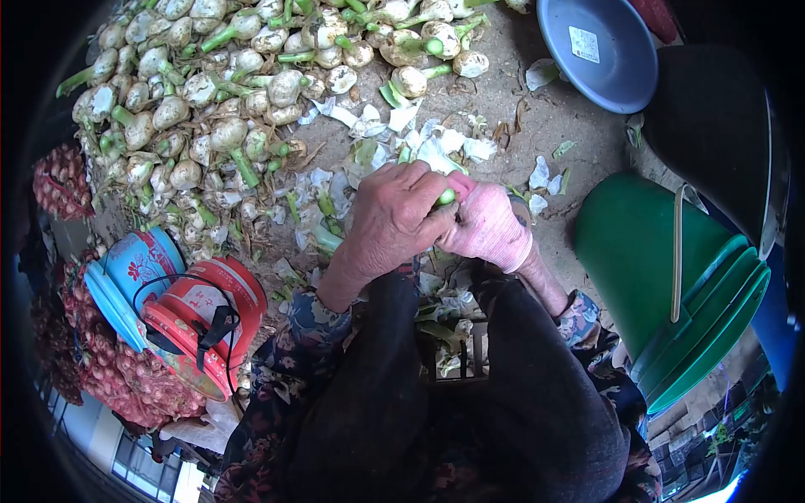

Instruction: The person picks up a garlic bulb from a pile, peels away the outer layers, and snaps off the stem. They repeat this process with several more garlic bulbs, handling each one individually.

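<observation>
Both hands meet at the middle of the view, above the knees. My left hand (394, 210) is bare, its fingers wrapped round a garlic bulb whose cut green stem (446, 197) shows between the hands. My right hand (488, 225), in a pale pink glove, is closed against the left one; what it holds, if anything, is hidden. White and green peelings (436, 151) lie on the ground just beyond the hands. A large heap of garlic bulbs (226, 134) with short green stems spreads over the upper left.
A green bucket (625, 260) lies at the right, below a blue-grey basin (616, 50). Red (247, 293) and light blue (151, 260) buckets are at the left, near red net sacks (117, 377). A dark slatted crate (457, 369) with peelings sits between the legs.
</observation>
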Available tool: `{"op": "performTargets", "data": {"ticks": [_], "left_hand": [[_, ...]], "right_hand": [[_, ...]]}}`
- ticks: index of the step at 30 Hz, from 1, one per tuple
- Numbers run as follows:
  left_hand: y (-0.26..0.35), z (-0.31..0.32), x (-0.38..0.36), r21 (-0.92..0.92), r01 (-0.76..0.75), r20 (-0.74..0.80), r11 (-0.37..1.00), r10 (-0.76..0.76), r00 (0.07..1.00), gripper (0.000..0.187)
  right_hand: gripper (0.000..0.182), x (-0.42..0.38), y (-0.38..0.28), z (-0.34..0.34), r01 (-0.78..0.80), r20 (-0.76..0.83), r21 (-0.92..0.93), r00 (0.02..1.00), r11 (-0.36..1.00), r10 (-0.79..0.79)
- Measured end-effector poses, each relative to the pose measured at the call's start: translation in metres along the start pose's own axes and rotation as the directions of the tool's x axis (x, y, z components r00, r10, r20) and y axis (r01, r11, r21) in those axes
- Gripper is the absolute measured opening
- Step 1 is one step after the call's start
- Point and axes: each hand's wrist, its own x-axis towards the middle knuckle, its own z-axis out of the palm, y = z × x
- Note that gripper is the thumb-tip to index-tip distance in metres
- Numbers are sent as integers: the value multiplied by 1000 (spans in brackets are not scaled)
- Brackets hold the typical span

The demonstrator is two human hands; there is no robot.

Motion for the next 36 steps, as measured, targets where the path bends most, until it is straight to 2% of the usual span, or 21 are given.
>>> {"op": "performTargets", "data": {"ticks": [1,2,4,7,8,9,12,14,17,19,20,23,25,28,29,31,32,33,34,35,36], "left_hand": [[-2,3,0,-47,24,18,999,-23,1000,19],[-4,3,-1,-219,151,72,964,-138,988,22],[-11,1,-7,-505,400,237,765,-322,916,28],[-22,1,-25,-358,176,28,917,-178,984,42],[-16,3,-35,-389,232,60,891,-227,972,50],[-11,7,-40,-326,214,27,921,-217,976,53],[-4,22,-43,-126,148,-50,981,-155,987,62],[-6,25,-38,-201,160,-20,966,-167,986,61],[-11,26,-41,-326,217,18,920,-224,974,60],[-14,28,-45,-412,281,40,867,-291,956,60],[-13,29,-46,-345,252,3,904,-267,964,61],[-4,33,-43,-124,154,-117,980,-168,979,64],[-1,41,-42,34,80,-212,996,-71,975,64],[-1,40,-39,-88,138,-208,986,-154,966,64],[-3,41,-42,-231,198,-175,952,-241,954,62],[-7,43,-46,-494,310,-75,812,-395,915,57],[-6,43,-48,-724,369,26,582,-512,858,54],[-3,41,-46,-876,388,159,287,-586,795,52],[-2,40,-45,-931,364,311,-39,-608,731,49],[-7,40,-49,-903,404,411,-149,-578,705,47],[-14,37,-53,-861,439,504,-256,-539,675,45]], "right_hand": [[29,-2,-1,-1,-33,9,57,999,998,33],[27,-4,-2,0,-67,21,117,998,991,65],[20,-8,-4,1,-112,5,225,993,968,114],[21,-16,11,12,-321,47,328,945,889,324],[22,-17,9,7,-351,62,634,912,689,406],[24,-18,12,8,-323,103,820,896,473,433],[26,-19,15,2,-394,178,806,874,443,453],[26,-19,16,-1,-434,213,757,870,489,444],[24,-21,20,-3,-416,231,804,877,425,422],[24,-24,20,5,-404,260,875,856,266,447],[24,-26,20,8,-394,277,901,845,184,457],[24,-30,23,6,-366,231,894,871,259,433],[25,-28,20,4,-365,224,896,863,252,454],[26,-27,12,-4,-366,235,903,860,225,453],[26,-26,10,-6,-363,240,907,863,214,445],[27,-30,17,3,-337,191,911,857,238,479],[28,-31,19,6,-324,166,912,852,251,496],[26,-31,18,4,-329,175,901,871,282,459],[24,-30,16,-1,-334,185,890,887,312,422],[23,-31,15,-3,-336,196,878,902,341,385],[23,-31,18,-3,-284,88,718,943,636,321]]}}
